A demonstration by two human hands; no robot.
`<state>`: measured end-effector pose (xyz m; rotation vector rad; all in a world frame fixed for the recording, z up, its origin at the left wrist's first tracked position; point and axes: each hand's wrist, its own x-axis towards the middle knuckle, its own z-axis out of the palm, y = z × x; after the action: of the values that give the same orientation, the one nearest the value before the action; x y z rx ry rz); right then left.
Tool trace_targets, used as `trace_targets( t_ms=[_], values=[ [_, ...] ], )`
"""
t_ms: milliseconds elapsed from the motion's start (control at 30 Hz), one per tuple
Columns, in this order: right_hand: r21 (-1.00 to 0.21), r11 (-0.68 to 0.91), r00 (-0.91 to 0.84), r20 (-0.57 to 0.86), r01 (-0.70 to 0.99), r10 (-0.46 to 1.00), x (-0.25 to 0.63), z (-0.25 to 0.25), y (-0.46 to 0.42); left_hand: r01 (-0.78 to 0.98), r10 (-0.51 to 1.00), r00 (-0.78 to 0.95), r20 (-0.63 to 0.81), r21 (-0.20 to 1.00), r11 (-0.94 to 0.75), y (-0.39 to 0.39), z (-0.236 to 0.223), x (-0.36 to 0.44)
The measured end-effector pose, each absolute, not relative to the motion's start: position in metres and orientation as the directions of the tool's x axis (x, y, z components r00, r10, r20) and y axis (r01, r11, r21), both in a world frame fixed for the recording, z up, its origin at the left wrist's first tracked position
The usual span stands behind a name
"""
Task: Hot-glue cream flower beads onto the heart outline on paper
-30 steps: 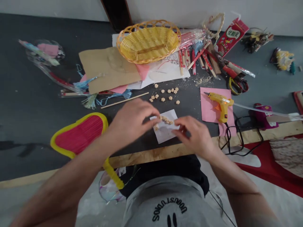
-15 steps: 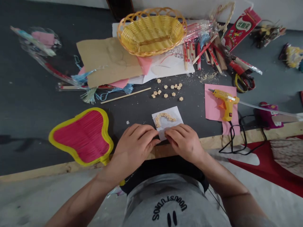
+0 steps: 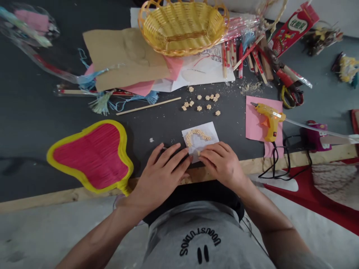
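Observation:
A small white paper square point(image 3: 206, 130) lies near the table's front edge, with a curved row of small tan flower-shaped pieces point(image 3: 196, 134) stuck on it. My left hand point(image 3: 161, 175) rests with its fingers stretched out, their tips touching the paper's near left corner. My right hand point(image 3: 223, 164) lies with its fingers together on the paper's near edge. Several loose tan pieces point(image 3: 200, 102) are scattered just beyond the paper.
A yellow glue gun point(image 3: 269, 117) lies on pink paper at the right, its black cord point(image 3: 276, 164) hanging over the edge. A red fan with a yellow rim point(image 3: 92, 155) lies left. A yellow wicker basket point(image 3: 182, 26), cardboard, chopsticks and scissors point(image 3: 291, 98) crowd the back.
Both hands drew back from the row of pieces to the paper's near edge. The view also shifted a little, so the table's things sit higher in frame.

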<state>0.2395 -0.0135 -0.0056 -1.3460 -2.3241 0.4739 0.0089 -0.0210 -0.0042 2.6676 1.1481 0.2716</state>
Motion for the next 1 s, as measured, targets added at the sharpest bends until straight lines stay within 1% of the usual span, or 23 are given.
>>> trace_targets(
  t_ms=[133, 233, 400, 467, 733, 833, 1000],
  values=[
    [-0.472, 0.486, -0.454, 0.188, 0.736, 0.871, 0.239, -0.007, -0.015, 0.689, 0.723, 0.686, 0.081, 0.245, -0.682, -0.022, -0.004, 0.009],
    [-0.473, 0.461, -0.433, 0.174, 0.751, 0.884, 0.24, -0.007, -0.016, 0.689, 0.721, 0.687, 0.089, 0.237, -0.685, -0.021, -0.003, 0.009],
    [-0.372, 0.46, -0.439, 0.144, 0.806, 0.887, 0.237, -0.004, -0.015, 0.681, 0.717, 0.692, 0.086, 0.253, -0.688, -0.02, -0.002, 0.008],
    [-0.354, 0.469, -0.447, 0.148, 0.809, 0.882, 0.236, -0.003, -0.014, 0.675, 0.71, 0.7, 0.08, 0.253, -0.693, -0.019, -0.002, 0.008],
    [-0.355, 0.466, -0.434, 0.17, 0.81, 0.884, 0.227, -0.007, -0.004, 0.668, 0.695, 0.715, 0.074, 0.219, -0.711, -0.019, -0.002, 0.008],
    [-0.368, 0.463, -0.432, 0.167, 0.806, 0.886, 0.225, -0.009, 0.0, 0.665, 0.691, 0.717, 0.088, 0.21, -0.716, -0.019, -0.004, 0.008],
    [-0.37, 0.483, -0.438, 0.204, 0.794, 0.876, 0.225, -0.01, 0.0, 0.666, 0.692, 0.713, 0.113, 0.196, -0.719, -0.02, -0.006, 0.007]
  ],
)
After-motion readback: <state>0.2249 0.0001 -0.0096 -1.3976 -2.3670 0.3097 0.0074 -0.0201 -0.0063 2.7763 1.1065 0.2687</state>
